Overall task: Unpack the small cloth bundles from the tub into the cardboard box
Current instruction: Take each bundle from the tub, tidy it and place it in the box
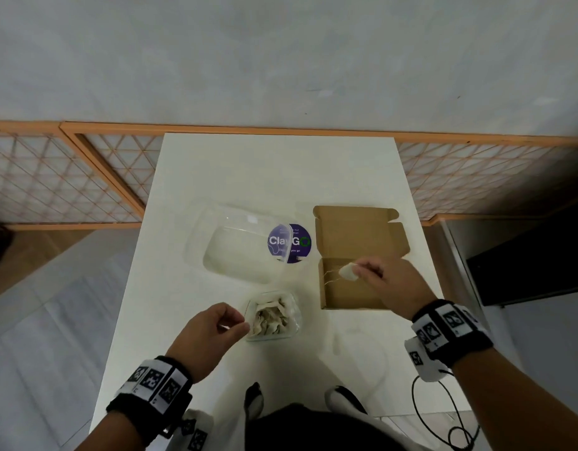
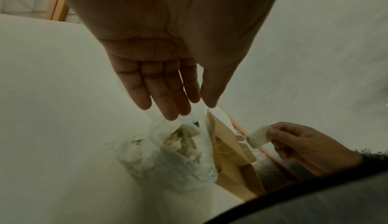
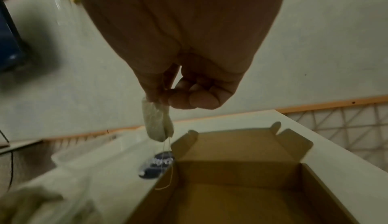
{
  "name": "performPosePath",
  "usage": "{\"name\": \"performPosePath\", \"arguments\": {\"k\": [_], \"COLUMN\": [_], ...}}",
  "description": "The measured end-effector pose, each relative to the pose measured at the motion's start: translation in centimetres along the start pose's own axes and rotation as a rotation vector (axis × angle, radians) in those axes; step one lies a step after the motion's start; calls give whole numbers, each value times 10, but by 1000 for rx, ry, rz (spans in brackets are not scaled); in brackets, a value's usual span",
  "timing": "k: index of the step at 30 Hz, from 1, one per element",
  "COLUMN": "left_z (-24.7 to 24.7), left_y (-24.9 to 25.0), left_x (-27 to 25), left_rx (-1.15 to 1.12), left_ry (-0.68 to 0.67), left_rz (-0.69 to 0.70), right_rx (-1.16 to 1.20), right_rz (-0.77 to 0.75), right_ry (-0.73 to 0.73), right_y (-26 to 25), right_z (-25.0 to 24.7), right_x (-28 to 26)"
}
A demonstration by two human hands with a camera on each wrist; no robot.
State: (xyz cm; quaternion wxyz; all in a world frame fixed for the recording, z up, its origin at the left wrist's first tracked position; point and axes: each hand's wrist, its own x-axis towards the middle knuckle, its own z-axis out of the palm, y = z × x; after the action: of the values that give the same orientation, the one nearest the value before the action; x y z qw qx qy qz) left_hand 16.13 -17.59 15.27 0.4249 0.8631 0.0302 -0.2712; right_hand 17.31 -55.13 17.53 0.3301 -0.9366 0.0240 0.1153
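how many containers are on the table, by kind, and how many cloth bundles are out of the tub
Small clear tub with bundles: 1
Large clear tub, apparently with its lid: 1
Cardboard box: 1
Cloth bundle pinched by the right hand, above the box: 1
Total: 4

On the table (image 1: 216, 177) before you, the tub (image 1: 294, 312) of cloth bundles sits nearest, with the cardboard box (image 1: 326, 288) just beside it to the right and its opened lid (image 1: 359, 231) folded back behind. Behind the tub lies the tub's lid (image 1: 245, 249), left of the box. Your right hand (image 1: 395, 284) holds one bundle (image 1: 348, 271) above the box's left part; your left hand (image 1: 209, 333) is at the tub's left rim.
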Motion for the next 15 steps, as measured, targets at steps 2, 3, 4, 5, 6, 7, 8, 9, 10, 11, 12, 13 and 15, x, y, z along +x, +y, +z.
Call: {"name": "performPosePath", "arguments": {"k": [2, 3, 4, 5, 6, 7, 8, 9, 10, 11, 12, 13, 15], "left_z": [2, 2, 2, 1, 1, 0, -1, -1, -1, -1, -1, 0, 1], "left_y": [-5, -7, -8, -9, -11, -12, -13, -14, -15, -16, -16, -17, -18], "left_x": [-1, -1, -1, -2, -1, -1, -1, 0, 1, 1, 2, 2, 3], "left_rx": [53, 71, 81, 88, 95, 99, 102, 106, 108, 107, 106, 106, 104], "left_ry": [-12, -15, -17, -19, -20, -17, -13, -12, -11, -12, -11, -11, -13], "left_rz": [-11, -16, -22, -30, -38, -45, -51, -55, -59, -62, -67, -73, -81], "right_rx": [-55, -83, -112, -146, -179, -208, -227, -239, -244, -251, -260, -272, -293], "right_rz": [14, 26, 38, 50, 57, 58, 52, 48, 49, 59, 70, 82, 91], "right_ry": [-73, -99, -121, -140, -156, -169, -172, -174, -179, -195, -221, -259, -332], "right_y": [14, 18, 21, 22, 22, 20, 18, 16, 14, 11, 9, 6, 1], "right_z": [17, 23, 27, 30, 32, 32, 33, 32, 31, 29, 27, 25, 17], "right_x": [11, 17, 23, 27, 31, 35, 38, 41, 43, 45, 46, 46, 44]}}
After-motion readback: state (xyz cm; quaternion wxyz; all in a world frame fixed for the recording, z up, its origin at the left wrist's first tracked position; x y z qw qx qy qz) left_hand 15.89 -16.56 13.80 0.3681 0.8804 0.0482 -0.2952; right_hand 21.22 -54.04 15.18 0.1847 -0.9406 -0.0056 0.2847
